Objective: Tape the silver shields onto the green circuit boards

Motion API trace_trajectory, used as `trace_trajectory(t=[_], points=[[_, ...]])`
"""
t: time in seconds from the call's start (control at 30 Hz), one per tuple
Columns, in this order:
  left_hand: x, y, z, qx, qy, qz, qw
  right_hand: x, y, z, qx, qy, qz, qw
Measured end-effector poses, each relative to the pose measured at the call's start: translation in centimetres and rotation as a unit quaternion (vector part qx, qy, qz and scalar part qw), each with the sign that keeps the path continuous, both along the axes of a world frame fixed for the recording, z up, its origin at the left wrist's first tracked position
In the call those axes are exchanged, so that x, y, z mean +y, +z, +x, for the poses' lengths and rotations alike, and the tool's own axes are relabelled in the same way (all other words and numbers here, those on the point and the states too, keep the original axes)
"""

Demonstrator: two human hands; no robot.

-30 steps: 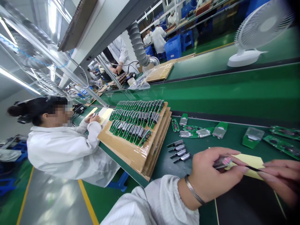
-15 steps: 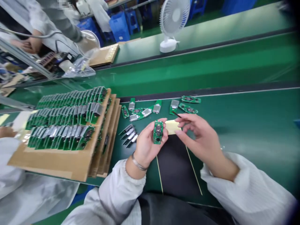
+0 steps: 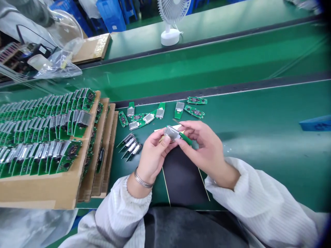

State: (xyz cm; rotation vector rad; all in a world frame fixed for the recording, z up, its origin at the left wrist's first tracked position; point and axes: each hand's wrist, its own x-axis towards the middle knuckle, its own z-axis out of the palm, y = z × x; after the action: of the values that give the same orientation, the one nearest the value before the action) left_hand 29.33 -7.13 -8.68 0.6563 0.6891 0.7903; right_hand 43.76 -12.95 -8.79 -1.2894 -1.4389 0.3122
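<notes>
Green desk (image 3: 258,148): board (image 3: 172,132) is gripped by left hand (image 3: 152,153) and right hand (image 3: 208,148), near mat (image 3: 183,179)'s far end. Racked boards (image 3: 53,155) seem done; loose boards (image 3: 160,112) are presumably left.

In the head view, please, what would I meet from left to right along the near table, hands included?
Cardboard stack, short row of boards, left hand, held circuit board, right hand, blue object.

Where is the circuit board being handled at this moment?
In the head view, the circuit board is near the middle, held between the left hand and right hand, over the far end of the black sheet.
</notes>
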Motion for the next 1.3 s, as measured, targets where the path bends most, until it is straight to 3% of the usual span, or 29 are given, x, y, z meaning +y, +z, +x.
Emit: trace_trajectory(t=[0.07, 0.17, 0.3, 0.5, 0.7, 1.3], points=[[0.0, 0.1, 0.1, 0.004, 0.010, 0.010, 1.000, 0.0, -0.3, -0.2, 0.101, -0.014, -0.042, 0.994], [-0.1, 0.2, 0.2, -0.009, 0.001, 0.021, 1.000, 0.0, -0.6, -0.6, 0.229, 0.016, -0.072, 0.971], [0.0, 0.3, 0.2, -0.039, -0.008, 0.010, 0.999, 0.1, -0.5, -0.5, 0.269, 0.050, -0.088, 0.958], [0.3, 0.5, -0.3, -0.059, -0.040, -0.047, 0.996, 0.2, 0.3, 1.3, 0.093, 0.002, -0.009, 0.996], [0.4, 0.2, -0.4, -0.061, -0.048, -0.068, 0.995, 0.3, 0.9, 1.8, -0.087, -0.014, 0.074, 0.993], [0.5, -0.4, -0.2, -0.069, -0.041, -0.120, 0.990, 0.1, 0.8, 1.8, -0.176, -0.010, 0.141, 0.974]])
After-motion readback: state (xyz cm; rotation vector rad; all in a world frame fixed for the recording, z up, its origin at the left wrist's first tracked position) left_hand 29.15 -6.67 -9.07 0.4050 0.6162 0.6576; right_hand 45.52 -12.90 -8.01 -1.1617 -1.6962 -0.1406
